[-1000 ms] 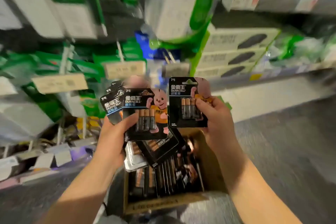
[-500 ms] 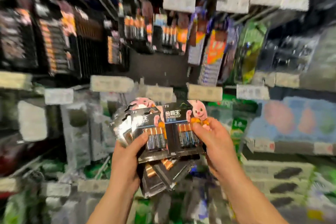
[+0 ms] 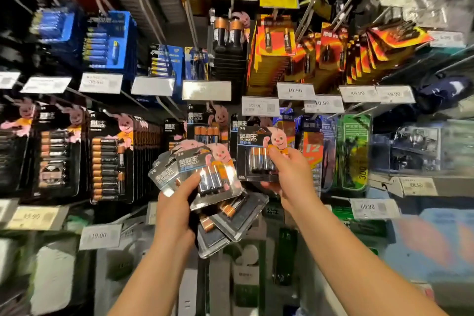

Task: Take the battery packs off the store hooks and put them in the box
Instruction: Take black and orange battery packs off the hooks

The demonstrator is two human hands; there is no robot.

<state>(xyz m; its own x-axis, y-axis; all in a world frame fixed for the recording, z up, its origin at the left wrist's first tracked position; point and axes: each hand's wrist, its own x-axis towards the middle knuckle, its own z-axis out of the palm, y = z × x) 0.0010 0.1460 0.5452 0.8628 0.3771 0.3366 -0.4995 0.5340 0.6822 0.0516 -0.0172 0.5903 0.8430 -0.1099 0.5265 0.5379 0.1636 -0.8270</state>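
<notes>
My left hand (image 3: 177,202) grips a fanned stack of black Duracell battery packs (image 3: 205,174), thumb across the top pack, several more splaying below the palm. My right hand (image 3: 289,174) pinches a single black Duracell pack (image 3: 254,151) by its right edge, held upright in front of the store hooks. More packs of the same brand (image 3: 205,123) hang on the hooks just behind both hands. The box is out of view.
Large Duracell multipacks (image 3: 110,159) hang at the left. Blue packs (image 3: 110,41) and orange-red packs (image 3: 320,49) fill the upper hooks. White price tags (image 3: 260,106) stick out on hook ends. Green packaged goods (image 3: 354,151) hang to the right.
The view has swung up from the cardboard box on the floor to the hook wall. Both hands rose with their packs, still holding them.
</notes>
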